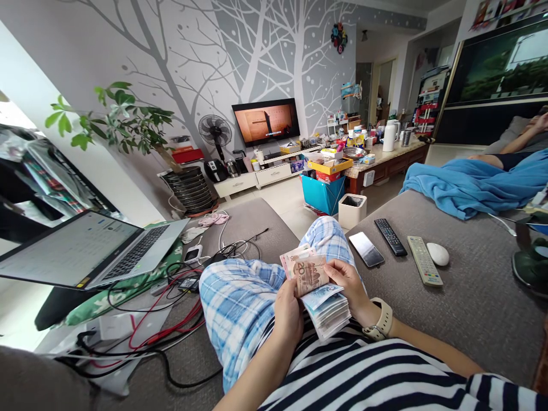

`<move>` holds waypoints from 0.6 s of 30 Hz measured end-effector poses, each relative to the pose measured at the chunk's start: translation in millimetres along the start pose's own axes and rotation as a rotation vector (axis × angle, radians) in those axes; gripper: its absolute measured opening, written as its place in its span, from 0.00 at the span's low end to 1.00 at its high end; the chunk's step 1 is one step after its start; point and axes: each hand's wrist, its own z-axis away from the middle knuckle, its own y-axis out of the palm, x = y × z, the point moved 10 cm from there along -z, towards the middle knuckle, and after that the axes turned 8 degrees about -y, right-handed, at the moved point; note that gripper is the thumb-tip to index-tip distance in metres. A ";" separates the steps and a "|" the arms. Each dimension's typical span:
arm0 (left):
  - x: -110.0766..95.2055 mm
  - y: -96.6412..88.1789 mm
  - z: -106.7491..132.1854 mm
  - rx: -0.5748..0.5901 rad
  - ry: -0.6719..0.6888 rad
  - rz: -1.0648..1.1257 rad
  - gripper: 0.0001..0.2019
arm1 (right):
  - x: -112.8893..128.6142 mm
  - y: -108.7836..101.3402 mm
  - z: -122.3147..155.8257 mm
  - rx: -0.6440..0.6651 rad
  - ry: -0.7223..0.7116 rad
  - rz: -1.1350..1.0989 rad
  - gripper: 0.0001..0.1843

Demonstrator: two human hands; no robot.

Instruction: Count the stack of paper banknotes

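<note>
Head view: banknotes (310, 276) at five o'clock, pinched between left hand (289, 311) and right hand (349, 282). Likely light, limp, easily creased, the folded layers prone to slide; best gripped by opposite side edges.

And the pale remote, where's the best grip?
Pinch the pale remote across its long edges at the near end, probably from the person's side: it lies flat, narrow, on the sofa, and a white rounded object crowds its right edge farther up.
</note>
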 end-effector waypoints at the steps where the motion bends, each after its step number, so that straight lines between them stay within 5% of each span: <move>1: 0.8 0.9 -0.7 0.014 -0.007 0.002 0.13 | -0.7 -0.1 0.0 0.002 0.001 0.003 0.19; 18: 4.3 2.3 -1.8 0.054 -0.026 0.013 0.13 | -2.3 -0.8 0.6 -0.009 0.002 -0.016 0.19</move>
